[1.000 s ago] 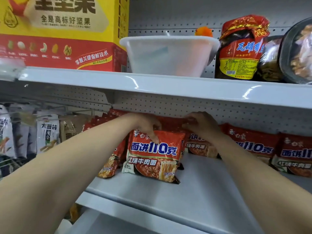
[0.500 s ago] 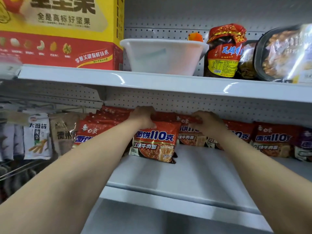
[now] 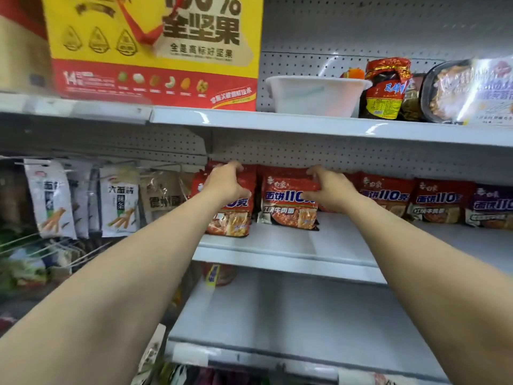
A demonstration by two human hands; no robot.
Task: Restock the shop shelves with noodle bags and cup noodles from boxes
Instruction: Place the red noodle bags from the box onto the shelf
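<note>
Red noodle bags stand in a row at the back of the white middle shelf (image 3: 319,245). My left hand (image 3: 226,183) grips the top of the leftmost red bag (image 3: 233,222). My right hand (image 3: 330,190) holds the right side of the neighbouring red bag (image 3: 286,207), thumb on its front. More red bags (image 3: 385,197) and a purple bag (image 3: 490,208) continue to the right. The front half of the shelf is bare.
Above sit a yellow-and-red nut box (image 3: 155,51), a white plastic tub (image 3: 316,95), a red jar (image 3: 384,93) and a black tray meal (image 3: 449,93). Hanging noodle packs (image 3: 119,201) fill the left bay. A lower white shelf (image 3: 305,323) holds one red item at the back.
The view has pulled back and tilted, showing the lower shelf. My left hand shifted to the leftmost bag; the front bag now stands upright in the row under my right hand.
</note>
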